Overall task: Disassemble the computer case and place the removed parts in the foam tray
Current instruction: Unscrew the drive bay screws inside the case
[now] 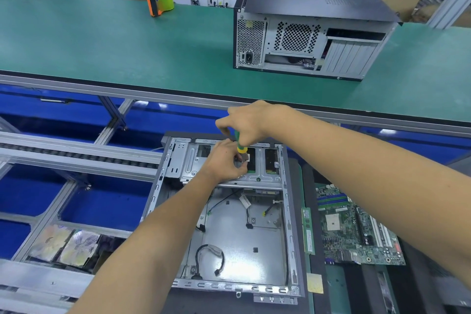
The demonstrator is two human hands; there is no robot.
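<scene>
In the head view, the open computer case [229, 224] is lying flat right below both hands, its drive bracket [229, 163] at the far end. The right hand [248, 121] is gripping a green and yellow screwdriver [239, 144], fingers [224, 127] curled tight around the handle, the tool pointing down onto the bracket. The left hand [224, 160] is sitting just under it, its fingers pinching narrowly around the screwdriver's lower end and a small grey part there; what that part is cannot be told. To the right of the fingers, a motherboard [356, 227] and a memory stick [308, 232] are lying on the dark foam tray [377, 288]. Well beyond the fingers, a second closed case [311, 30] and a tape dispenser [160, 2] are standing on the green surface [102, 41].
</scene>
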